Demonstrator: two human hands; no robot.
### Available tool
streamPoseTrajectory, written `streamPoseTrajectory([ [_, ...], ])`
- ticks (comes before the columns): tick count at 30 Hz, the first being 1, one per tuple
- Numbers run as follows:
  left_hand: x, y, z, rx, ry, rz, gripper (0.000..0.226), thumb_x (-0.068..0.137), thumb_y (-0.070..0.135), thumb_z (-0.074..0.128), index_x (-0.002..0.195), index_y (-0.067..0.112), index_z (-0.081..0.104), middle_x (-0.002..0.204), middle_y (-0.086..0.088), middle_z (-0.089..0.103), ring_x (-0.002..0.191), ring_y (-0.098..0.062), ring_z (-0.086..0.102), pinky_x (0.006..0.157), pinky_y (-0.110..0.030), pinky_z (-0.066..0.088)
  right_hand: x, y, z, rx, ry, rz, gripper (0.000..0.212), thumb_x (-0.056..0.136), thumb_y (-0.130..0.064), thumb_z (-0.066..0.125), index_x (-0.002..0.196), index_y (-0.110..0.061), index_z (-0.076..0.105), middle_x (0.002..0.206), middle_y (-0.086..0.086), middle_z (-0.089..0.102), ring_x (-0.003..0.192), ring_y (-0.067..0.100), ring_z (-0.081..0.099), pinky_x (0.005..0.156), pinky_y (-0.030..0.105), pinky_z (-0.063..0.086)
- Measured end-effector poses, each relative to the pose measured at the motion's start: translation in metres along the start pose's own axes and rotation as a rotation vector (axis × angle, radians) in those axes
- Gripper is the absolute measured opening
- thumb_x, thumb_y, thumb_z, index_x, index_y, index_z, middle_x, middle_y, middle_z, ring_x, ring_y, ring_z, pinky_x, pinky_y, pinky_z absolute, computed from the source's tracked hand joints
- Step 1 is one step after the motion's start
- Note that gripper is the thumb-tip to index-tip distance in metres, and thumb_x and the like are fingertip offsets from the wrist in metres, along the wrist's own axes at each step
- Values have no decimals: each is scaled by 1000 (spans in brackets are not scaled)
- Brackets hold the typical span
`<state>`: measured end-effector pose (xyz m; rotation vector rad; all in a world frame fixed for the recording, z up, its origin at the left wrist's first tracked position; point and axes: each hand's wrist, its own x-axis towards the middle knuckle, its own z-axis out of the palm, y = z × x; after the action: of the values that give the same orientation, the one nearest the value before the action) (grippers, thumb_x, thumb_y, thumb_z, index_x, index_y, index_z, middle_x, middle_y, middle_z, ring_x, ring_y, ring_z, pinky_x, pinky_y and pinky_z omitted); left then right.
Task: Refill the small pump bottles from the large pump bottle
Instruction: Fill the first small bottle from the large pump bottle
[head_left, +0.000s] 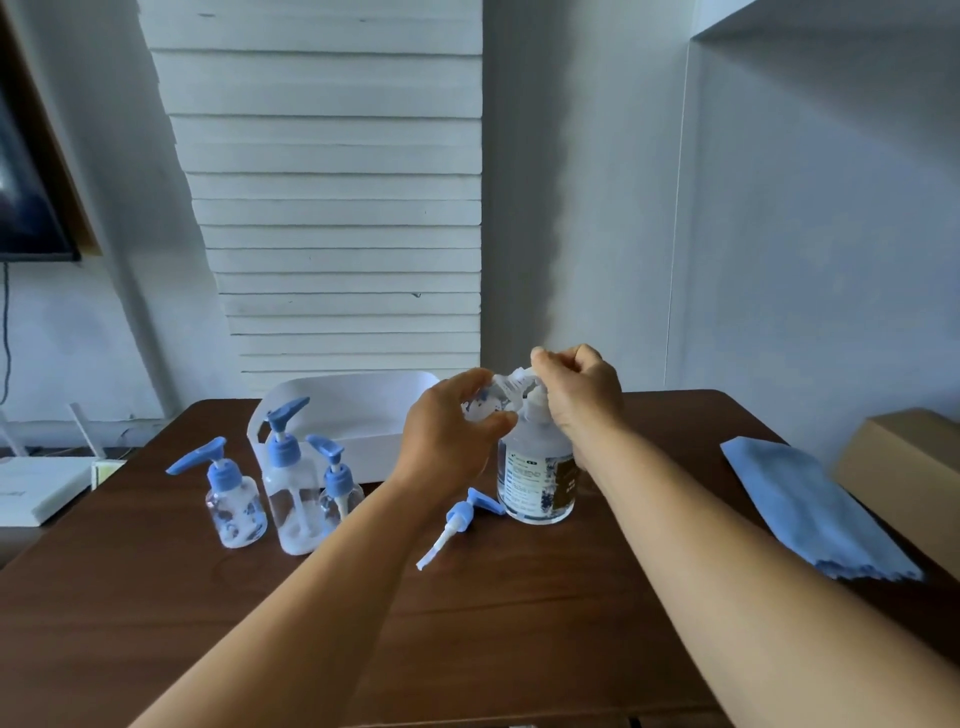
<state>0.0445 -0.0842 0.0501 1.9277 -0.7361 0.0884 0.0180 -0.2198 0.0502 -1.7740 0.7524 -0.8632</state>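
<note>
The large clear pump bottle (536, 475) with a printed label stands on the dark wooden table (519, 623). My right hand (582, 397) is closed over its white pump head. My left hand (449, 431) holds a small clear bottle (488, 400), uncapped and tilted, with its mouth against the pump's spout. A loose blue pump cap with a white tube (460, 519) lies on the table just left of the large bottle. Three more clear bottles with blue pumps stand at the left: a small one (236, 506), a taller one (296, 493) and another small one (340, 491).
A white plastic basket (374, 410) stands behind the bottles. A folded blue cloth (810, 512) lies at the right, beside a cardboard box (904, 467). A white box (39, 488) sits off the table's left side. A wall rises behind the table.
</note>
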Motion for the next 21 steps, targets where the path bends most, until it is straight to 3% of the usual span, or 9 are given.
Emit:
streamPoseTrajectory([
  [5,5,6,-2,22,8,28,21,80,24,70,96,30,59,91,12,59,74,-5,53,60,-5,34,7,-16,-12,-71,-70,6,27,85,-45,55,70,-23,48,82,-1,60,99,26,57,83,39,48],
  [12,2,-1,1,43,19,9,33,81,23,70,113,24,62,99,11,60,84,-6,53,60,-2,34,2,-3,-1,-62,-31,-3,31,81,-48,55,67,-22,46,74,-4,58,97,28,59,92,48,48],
  [15,6,2,-3,58,27,38,33,80,25,70,111,24,62,100,9,61,83,-7,53,63,-7,33,8,-13,-6,-73,-68,0,31,83,-47,54,68,-22,45,79,-1,59,98,28,58,86,43,47],
  [21,4,-1,2,84,13,27,34,80,24,70,114,24,62,103,8,61,84,-7,52,58,-4,33,2,0,-5,-45,-44,-16,31,85,-45,54,68,-21,46,74,-4,57,94,27,60,86,44,47],
])
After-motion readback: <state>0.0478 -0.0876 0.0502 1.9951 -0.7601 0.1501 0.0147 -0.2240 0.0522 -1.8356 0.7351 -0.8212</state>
